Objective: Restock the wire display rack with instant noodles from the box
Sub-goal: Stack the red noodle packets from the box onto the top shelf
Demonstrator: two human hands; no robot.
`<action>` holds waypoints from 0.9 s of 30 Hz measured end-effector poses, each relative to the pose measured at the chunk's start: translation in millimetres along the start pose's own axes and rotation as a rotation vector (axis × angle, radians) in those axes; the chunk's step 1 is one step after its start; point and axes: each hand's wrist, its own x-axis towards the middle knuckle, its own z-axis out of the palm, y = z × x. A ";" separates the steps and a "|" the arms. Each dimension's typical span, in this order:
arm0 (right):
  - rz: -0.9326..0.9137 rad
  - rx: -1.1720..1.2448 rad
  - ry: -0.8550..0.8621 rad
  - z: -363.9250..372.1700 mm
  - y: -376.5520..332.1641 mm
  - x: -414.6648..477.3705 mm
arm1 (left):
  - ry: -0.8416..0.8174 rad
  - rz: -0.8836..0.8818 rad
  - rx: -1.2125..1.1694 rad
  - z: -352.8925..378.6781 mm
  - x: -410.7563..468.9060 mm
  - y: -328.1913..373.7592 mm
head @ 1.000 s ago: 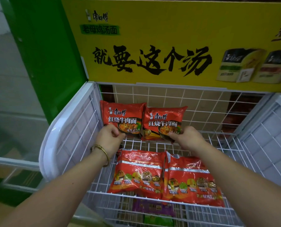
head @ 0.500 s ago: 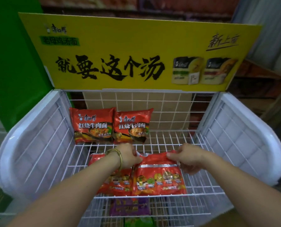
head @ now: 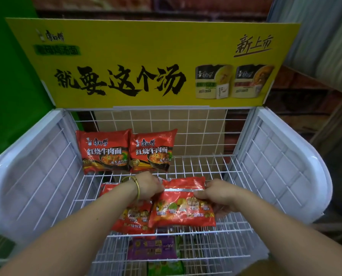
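Near the wire shelf [head: 206, 168]'s front edge, our left grip [head: 146, 186] pinches the upper left corner of a back-up red noodle packet [head: 182, 208], which lies between both grips; our right grip [head: 220, 194] pinches its right edge.

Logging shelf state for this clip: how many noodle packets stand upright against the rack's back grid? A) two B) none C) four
A: the left upright packet and right upright packet stand side by side against the back grid.
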 end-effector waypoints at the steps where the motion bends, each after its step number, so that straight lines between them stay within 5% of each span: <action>1: 0.013 0.034 -0.005 -0.7 -0.6 1.2 | 0.001 0.000 -0.032 -1.6 -1.3 0.9; 4: 0.013 0.142 -0.005 -3.2 -3.6 0.8 | -0.066 -0.074 -0.225 -7.5 -6.7 5.2; 8: -0.026 0.307 0.041 -12.6 -8.6 1.4 | -0.168 -0.173 -0.766 -14.3 -9.0 6.9; 17: -0.137 0.960 0.119 -36.7 -17.7 15.7 | 0.078 -0.065 -1.340 -8.9 9.8 5.9; 23: -0.238 1.063 0.111 -38.7 -19.7 22.5 | 0.160 0.012 -1.327 -7.3 13.3 9.7; 27: -0.314 0.830 0.147 -40.7 -20.2 29.3 | 0.221 0.115 -0.797 -3.4 28.2 3.9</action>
